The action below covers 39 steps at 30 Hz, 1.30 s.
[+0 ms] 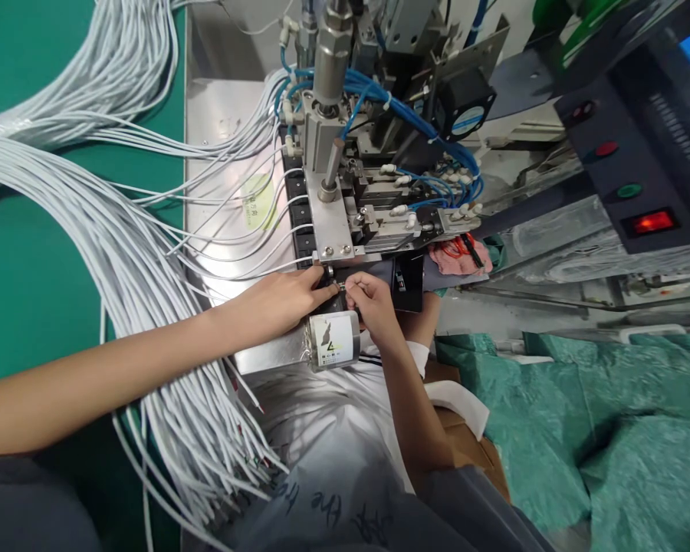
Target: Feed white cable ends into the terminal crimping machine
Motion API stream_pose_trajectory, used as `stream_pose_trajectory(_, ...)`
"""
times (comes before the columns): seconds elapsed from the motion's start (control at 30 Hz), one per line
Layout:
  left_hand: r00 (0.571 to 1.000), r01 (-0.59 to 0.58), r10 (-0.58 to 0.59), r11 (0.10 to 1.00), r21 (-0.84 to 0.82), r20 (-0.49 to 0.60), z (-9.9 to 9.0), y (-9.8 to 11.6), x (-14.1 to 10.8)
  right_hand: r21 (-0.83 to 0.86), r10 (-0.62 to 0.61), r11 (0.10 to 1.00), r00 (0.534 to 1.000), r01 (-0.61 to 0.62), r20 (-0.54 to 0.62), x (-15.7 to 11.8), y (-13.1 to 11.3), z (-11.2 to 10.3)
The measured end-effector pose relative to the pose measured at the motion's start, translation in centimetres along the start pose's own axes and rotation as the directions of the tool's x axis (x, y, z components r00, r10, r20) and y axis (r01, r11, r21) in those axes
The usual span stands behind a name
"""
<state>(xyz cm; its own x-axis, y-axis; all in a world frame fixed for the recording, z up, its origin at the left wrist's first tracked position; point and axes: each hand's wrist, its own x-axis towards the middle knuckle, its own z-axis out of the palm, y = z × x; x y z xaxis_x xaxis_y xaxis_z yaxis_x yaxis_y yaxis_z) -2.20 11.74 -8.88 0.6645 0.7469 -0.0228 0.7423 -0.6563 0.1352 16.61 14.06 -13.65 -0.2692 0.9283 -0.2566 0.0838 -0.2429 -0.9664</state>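
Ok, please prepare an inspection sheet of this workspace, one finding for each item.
Surface: green tabletop beside a metal plate.
Job's things: white cables reaching black blocks; small piece, details unclear.
Clutter: pink cloth, dark flat device.
Grips: left grip at the near end of the black blocks; right grip pinching the small piece.
Cables: white cables bunched thickly; blue tubes looping across the machine.
Surroundings: control panel with lit red switch; green sheeting.

This is a factory workshop, a cable-assembly station by its look. A pneumatic machine (329, 157) with blue air tubes (399, 106) fills the upper centre; a control box (644, 162) with a lit red rocker switch (653, 222) hangs upper right. Bundled white cables (129, 73) cross the green tabletop (11, 284) at left; green sacks (557, 418) lie lower right.
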Motion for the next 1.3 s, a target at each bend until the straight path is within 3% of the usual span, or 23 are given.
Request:
stream_pose_trajectory(0.27, 0.999, 0.024, -0.025, 0.999, 0.030, 0.022, -1.6, 0.6, -0.2, 0.037, -0.061, 0.998, 0.993, 0.058, 0.099, 0.4, 1.1, 0.5)
stream_pose_trajectory(0.43, 0.983, 0.146, -0.159, 0.982, 0.124, 0.097, -2.9, 1.6, -0.5, -0.074, -0.130, 0.989, 0.991, 0.127, -0.042, 0.5, 2.6, 0.0)
stream_pose_trajectory(0.57, 0.986, 0.137, -0.148, 0.983, 0.125, 0.082, -2.8, 1.7, -0.7, -0.053, -0.155, 0.988, 0.976, 0.148, -0.154, -0.6, 2.3, -0.5)
stream_pose_trajectory(0.73, 0.987, 0.141, -0.148, 0.985, 0.103, 0.066, -2.7, 1.7, -0.8, -0.044, -0.142, 0.989, 0.990, 0.142, -0.009, -0.8, 1.1, 0.4)
stream_pose_trajectory(0.87, 0.989, 0.125, -0.131, 0.988, 0.094, 0.061, -2.9, 1.7, -0.8, -0.042, -0.174, 0.984, 0.984, 0.175, 0.027, 0.2, 1.3, 0.8)
stream_pose_trajectory(1.0, 0.990, 0.136, -0.140, 0.987, 0.087, 0.034, -2.7, 1.4, -1.0, -0.169, -0.239, 0.962, 0.962, 0.216, -0.134, 0.2, 0.9, -0.2)
stream_pose_trajectory(1.13, 0.985, 0.171, -0.172, 0.980, 0.105, 0.007, -2.2, 1.0, -1.2, -0.330, -0.402, 0.896, 0.859, 0.298, -0.317, -3.1, -0.7, -0.1)
stream_pose_trajectory(1.2, 0.975, 0.221, -0.221, 0.965, 0.141, -0.016, -2.1, 0.7, -1.2, -0.411, -0.445, 0.855, 0.855, 0.317, -0.265, -5.7, -1.3, 1.2)
stream_pose_trajectory(1.3, 0.955, 0.297, -0.292, 0.929, 0.219, -0.056, -1.8, 0.2, -1.2, -0.530, -0.330, 0.798, 0.944, 0.285, 0.011, -9.2, -1.4, 4.5)
